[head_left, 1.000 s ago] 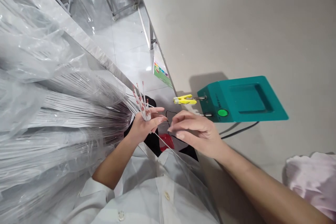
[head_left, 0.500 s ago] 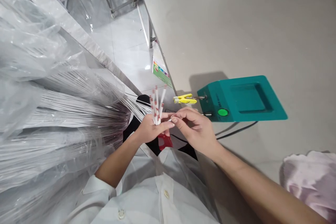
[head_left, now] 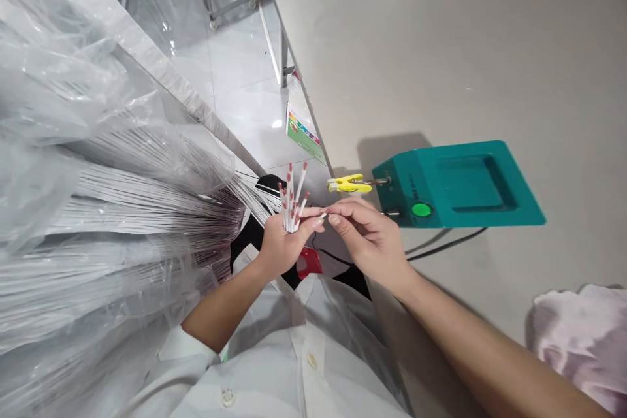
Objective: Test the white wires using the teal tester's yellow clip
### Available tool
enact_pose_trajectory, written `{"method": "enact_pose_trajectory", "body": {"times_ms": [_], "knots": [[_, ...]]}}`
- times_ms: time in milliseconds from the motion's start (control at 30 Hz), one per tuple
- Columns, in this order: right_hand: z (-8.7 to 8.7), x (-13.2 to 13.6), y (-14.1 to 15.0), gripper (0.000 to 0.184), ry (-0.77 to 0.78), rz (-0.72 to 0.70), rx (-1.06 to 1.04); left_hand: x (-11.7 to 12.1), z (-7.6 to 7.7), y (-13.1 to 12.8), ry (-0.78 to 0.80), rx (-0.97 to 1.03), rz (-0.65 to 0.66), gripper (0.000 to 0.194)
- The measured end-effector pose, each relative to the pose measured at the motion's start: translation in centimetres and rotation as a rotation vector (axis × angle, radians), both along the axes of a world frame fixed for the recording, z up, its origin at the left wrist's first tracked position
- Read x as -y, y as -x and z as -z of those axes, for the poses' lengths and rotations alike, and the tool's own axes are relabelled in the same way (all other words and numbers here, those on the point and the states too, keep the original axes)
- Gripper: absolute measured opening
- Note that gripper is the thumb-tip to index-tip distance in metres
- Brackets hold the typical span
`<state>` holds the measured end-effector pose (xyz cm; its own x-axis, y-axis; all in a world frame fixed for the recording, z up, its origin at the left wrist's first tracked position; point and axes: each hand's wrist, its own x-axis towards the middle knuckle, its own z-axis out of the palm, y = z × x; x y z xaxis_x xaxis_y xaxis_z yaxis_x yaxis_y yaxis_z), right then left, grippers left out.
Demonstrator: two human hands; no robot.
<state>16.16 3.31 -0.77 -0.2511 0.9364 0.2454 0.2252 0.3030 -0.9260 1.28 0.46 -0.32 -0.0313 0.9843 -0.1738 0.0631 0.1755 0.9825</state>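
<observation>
My left hand [head_left: 281, 245] is closed around a bundle of thin white wires [head_left: 290, 209], whose reddish, copper-looking ends stand up out of the fist. Between its thumb and forefinger it holds out one single wire [head_left: 322, 214], pointing right. At the tip of that wire, the thumb and forefinger of my right hand [head_left: 367, 235] are pinched together. The tip itself is mostly covered by the fingers. Just beyond the right hand, a yellow clip [head_left: 349, 183] sits on a metal post of a teal device [head_left: 470, 184] with a green button [head_left: 422, 209].
Bunches of white wires [head_left: 147, 199] wrapped in clear plastic fill the left side. The grey table [head_left: 441, 46] takes up the right, with a pinkish cloth [head_left: 582, 346] on it. A black cable [head_left: 450, 245] runs from the device. A wheeled rack [head_left: 230, 10] stands on the floor.
My right hand has come left and its fingers have closed at the single wire's tip. My left hand has moved slightly right with the bundle, meeting it.
</observation>
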Motion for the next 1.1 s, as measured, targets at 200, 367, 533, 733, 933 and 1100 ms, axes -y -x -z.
{"method": "enact_pose_trajectory", "body": {"times_ms": [200, 367, 533, 733, 933, 1100], "knots": [[-0.3, 0.3, 0.3, 0.007, 0.004, 0.064, 0.012, 0.2, 0.4, -0.3, -0.002, -0.157, -0.052, 0.015], [-0.5, 0.3, 0.4, 0.009, -0.012, 0.088, 0.093, 0.6, 0.7, -0.4, -0.014, -0.213, -0.012, 0.013], [-0.5, 0.2, 0.3, 0.016, 0.041, 0.063, 0.081, 0.5, 0.3, -0.4, 0.113, 0.049, -0.077, 0.021], [-0.1, 0.1, 0.0, 0.013, 0.019, 0.045, 0.084, 0.3, 0.1, 0.0, 0.161, 0.119, -0.074, 0.026], [-0.8, -0.4, -0.6, 0.018, 0.041, -0.006, -0.006, 0.5, 0.3, 0.5, 0.091, -0.027, 0.02, 0.026], [-1.8, -1.1, -1.2, 0.009, -0.025, -0.23, 0.049, 0.1, -0.4, 1.4, 0.045, -0.035, 0.247, 0.026]]}}
